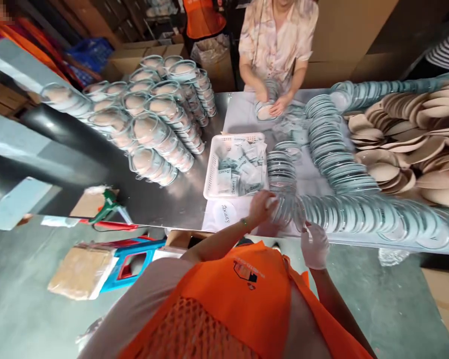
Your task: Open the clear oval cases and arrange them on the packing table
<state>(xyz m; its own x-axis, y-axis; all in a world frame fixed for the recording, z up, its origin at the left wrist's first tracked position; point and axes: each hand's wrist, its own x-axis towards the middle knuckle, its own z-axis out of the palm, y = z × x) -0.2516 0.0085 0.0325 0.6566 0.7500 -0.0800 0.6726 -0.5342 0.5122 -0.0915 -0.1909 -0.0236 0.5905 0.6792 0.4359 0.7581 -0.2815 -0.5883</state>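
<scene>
My left hand (262, 208), fingers bent together and with white covers on some fingertips, is at the near edge of the table beside clear round plastic lids (282, 210). What it pinches, if anything, is too small to make out. My right hand (315, 245), in a whitish glove, closes its fingertips on the lower edge of a clear plastic lid (300, 213) at the left end of a long nested row of lids (351, 213). Just beyond my left hand, a white basket (210, 172) holds several small printed sachets (243, 162). A round "beauty" label (224, 213) lies near it.
Stacked clear cases with beige cups (155, 134) stand at the left. Beige moulded cups (415, 134) are piled at the right, beside another row of lids (333, 144). Across the table, a co-worker's hands (273, 102) handle a case. A green glue gun (107, 205) lies left.
</scene>
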